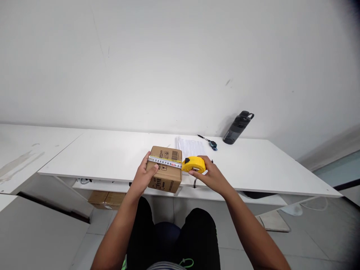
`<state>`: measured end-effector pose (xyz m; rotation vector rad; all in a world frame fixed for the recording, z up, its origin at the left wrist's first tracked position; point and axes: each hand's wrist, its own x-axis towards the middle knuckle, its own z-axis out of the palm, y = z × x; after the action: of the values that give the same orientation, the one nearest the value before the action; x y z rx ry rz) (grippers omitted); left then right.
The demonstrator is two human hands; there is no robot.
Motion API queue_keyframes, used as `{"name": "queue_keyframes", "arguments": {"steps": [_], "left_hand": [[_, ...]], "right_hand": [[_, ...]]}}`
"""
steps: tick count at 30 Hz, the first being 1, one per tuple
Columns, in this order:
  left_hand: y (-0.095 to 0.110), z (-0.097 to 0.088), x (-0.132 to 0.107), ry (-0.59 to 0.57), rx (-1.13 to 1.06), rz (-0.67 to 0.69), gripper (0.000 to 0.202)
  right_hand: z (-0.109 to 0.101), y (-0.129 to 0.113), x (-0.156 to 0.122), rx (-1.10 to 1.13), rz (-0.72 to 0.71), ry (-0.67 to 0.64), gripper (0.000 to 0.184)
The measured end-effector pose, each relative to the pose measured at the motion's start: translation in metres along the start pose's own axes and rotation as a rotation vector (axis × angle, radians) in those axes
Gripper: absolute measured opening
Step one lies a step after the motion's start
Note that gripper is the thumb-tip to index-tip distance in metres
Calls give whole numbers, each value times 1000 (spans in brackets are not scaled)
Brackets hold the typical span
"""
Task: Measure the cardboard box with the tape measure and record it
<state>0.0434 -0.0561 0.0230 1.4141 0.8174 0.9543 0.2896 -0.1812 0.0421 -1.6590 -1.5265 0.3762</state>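
A brown cardboard box point(168, 174) with black print is held up at the front edge of the white desk. My left hand point(144, 174) grips its left side, with the thumb on top by the end of the measuring blade. The white and yellow blade point(164, 162) lies across the top face from left to right. It runs out of a yellow tape measure point(196, 165), whose case sits at the right side of the box. My right hand point(212, 174) is closed around that case, fingers behind and thumb in front.
Behind the box, white papers point(189, 144) lie on the desk point(112, 153). A pen point(204, 138) and a small dark blue object point(213, 145) are beside them. A dark bottle point(237, 127) stands near the wall. Under the desk is a shelf, with another cardboard box point(107, 199) below left.
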Motion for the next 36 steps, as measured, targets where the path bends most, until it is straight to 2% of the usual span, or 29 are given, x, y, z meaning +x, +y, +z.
{"name": "queue_keyframes", "arguments": {"steps": [3, 6, 11, 15, 19, 22, 24, 26, 28, 30, 31, 33, 36], "left_hand": [[-1, 1, 4, 14, -31, -19, 78], [-2, 5, 10, 56, -41, -13, 75], [-6, 13, 17, 181, -47, 55, 72], [-8, 16, 20, 222, -74, 137, 68], [-7, 20, 23, 206, -150, 164, 73], [-4, 23, 27, 224, -128, 139, 70], [-3, 24, 30, 282, -86, 146, 69], [-2, 26, 32, 325, -42, 178, 67], [-3, 28, 33, 337, 3, 207, 59], [-5, 31, 35, 355, 51, 235, 46], [-5, 33, 36, 372, 80, 257, 39], [-6, 38, 41, 411, 137, 320, 26], [-6, 43, 48, 425, 188, 405, 12]], "right_hand": [[-1, 0, 4, 0, -11, 10, 48], [6, -13, 16, -6, -67, 38, 50], [36, -59, 57, -124, -308, -1, 49], [62, -84, 88, -179, -382, -67, 47], [74, -90, 97, -151, -423, -116, 45], [67, -86, 88, -109, -389, -25, 43], [55, -74, 77, -19, -303, 105, 43], [42, -50, 63, 129, -159, 271, 47], [30, -14, 50, 259, 38, 444, 55], [23, 27, 42, 294, 275, 593, 56], [22, 46, 41, 290, 400, 591, 54], [26, 77, 42, 266, 546, 474, 50], [43, 97, 54, 228, 549, 296, 42]]}}
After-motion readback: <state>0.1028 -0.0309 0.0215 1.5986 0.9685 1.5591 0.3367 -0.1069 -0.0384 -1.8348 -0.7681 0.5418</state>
